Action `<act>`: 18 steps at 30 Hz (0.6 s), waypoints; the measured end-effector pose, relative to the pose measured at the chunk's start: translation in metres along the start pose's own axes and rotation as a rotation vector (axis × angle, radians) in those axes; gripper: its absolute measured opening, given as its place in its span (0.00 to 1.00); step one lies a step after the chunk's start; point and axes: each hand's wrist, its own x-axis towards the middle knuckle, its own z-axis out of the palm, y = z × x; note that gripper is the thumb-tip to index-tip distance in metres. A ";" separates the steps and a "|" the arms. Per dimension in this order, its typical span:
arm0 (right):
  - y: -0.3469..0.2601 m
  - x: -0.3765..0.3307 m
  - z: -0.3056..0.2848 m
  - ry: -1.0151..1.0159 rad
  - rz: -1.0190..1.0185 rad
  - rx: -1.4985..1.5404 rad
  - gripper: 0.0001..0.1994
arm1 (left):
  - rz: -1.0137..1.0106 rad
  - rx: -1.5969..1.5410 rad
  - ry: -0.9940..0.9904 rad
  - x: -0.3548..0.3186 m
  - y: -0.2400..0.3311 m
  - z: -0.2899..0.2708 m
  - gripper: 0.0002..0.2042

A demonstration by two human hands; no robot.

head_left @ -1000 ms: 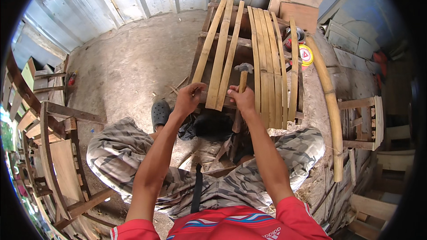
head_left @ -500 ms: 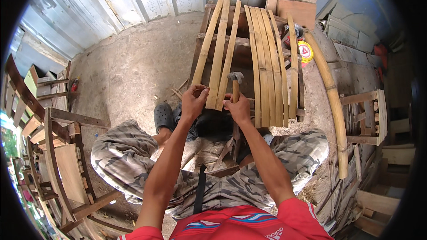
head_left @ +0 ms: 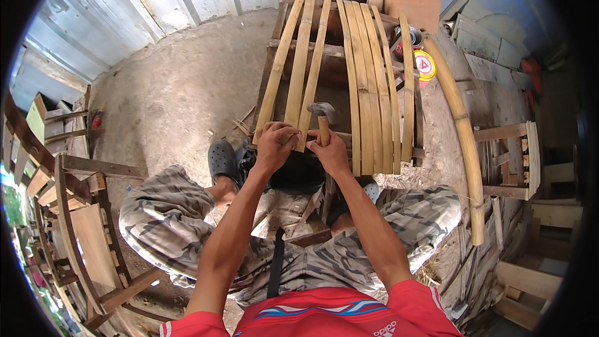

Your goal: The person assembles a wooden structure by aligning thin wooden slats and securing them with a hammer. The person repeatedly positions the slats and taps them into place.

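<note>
My right hand (head_left: 330,153) grips a claw hammer (head_left: 322,126) by its wooden handle, the metal head up, over the near end of a bamboo slat. Beside it my left hand (head_left: 276,148) lies over the near end of another bamboo slat (head_left: 298,81), fingertips pinched together; what they hold, if anything, is too small to name. Several slats lie lengthwise across a dark wooden frame (head_left: 265,87), with a wide gap between the left group and the right group (head_left: 371,100). The left hand hides the near ends of the slats under it.
A thick bamboo pole (head_left: 458,125) lies to the right, near a can (head_left: 412,37) and a round yellow-and-red lid (head_left: 425,65). Wooden chair-like frames (head_left: 81,212) stand at the left, and a smaller wooden frame (head_left: 508,162) at the right. Metal sheeting (head_left: 156,0) walls the back.
My left hand has shifted over the second slat's near end, covering it. The hammer head has tilted slightly and stays close by. The whole view has moved a little.
</note>
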 end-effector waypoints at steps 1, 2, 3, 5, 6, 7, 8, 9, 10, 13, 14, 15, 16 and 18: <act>0.001 0.000 0.000 -0.004 0.005 0.008 0.14 | 0.003 0.025 0.008 -0.001 -0.001 0.003 0.08; 0.001 0.000 0.001 -0.005 0.008 0.009 0.14 | 0.006 0.049 0.017 -0.002 -0.001 0.006 0.08; 0.001 0.000 0.001 -0.006 0.011 0.010 0.15 | 0.009 0.074 0.026 -0.003 -0.001 0.008 0.08; 0.001 -0.001 0.001 -0.009 0.012 0.013 0.15 | 0.021 0.091 0.050 -0.004 -0.001 0.011 0.08; 0.001 -0.001 0.001 -0.010 0.010 0.016 0.15 | 0.027 0.099 0.064 -0.004 0.000 0.012 0.07; 0.000 -0.002 0.001 -0.012 0.009 0.019 0.15 | 0.014 0.095 0.058 -0.005 0.000 0.012 0.07; 0.000 -0.002 0.000 -0.009 0.011 0.006 0.15 | 0.002 0.093 0.052 -0.005 0.001 0.012 0.07; 0.000 -0.002 0.000 -0.006 0.014 -0.006 0.15 | -0.011 0.090 0.046 -0.005 0.001 0.012 0.07; -0.001 -0.001 -0.001 -0.003 0.016 -0.019 0.15 | -0.012 0.094 0.048 -0.004 0.002 0.012 0.07; -0.003 -0.002 -0.002 -0.021 0.014 -0.023 0.15 | -0.023 0.096 0.049 -0.005 0.000 0.013 0.07; -0.003 -0.002 -0.002 -0.020 0.012 -0.014 0.15 | -0.029 0.089 0.046 -0.004 -0.002 0.013 0.07; -0.002 -0.001 -0.002 -0.018 0.009 -0.006 0.15 | -0.035 0.082 0.042 -0.004 -0.003 0.013 0.07; -0.002 -0.001 -0.002 -0.017 0.007 0.002 0.15 | -0.038 0.081 0.037 -0.005 -0.003 0.013 0.07; 0.000 0.001 -0.001 -0.011 0.007 0.000 0.15 | -0.039 0.085 0.028 -0.006 -0.003 0.012 0.07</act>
